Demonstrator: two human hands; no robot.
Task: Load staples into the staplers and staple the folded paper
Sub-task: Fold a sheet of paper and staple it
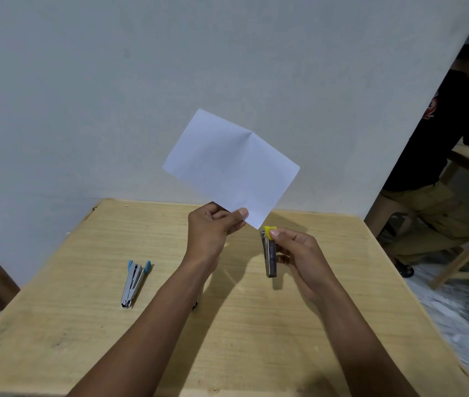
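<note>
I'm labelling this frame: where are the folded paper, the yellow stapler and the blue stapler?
folded paper [230, 164], head view, middle of sheet
yellow stapler [270, 262], head view, metal body
blue stapler [131, 285], head view, metal body

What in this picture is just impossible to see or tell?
Head view only:
- Staples inside the yellow stapler: the right hand covers its side.
- Staples in the open blue stapler: too small.
- Any staple already in the paper, pinched by the left hand: too small.
- A dark thing on the table: mostly hidden by the left arm.
</note>
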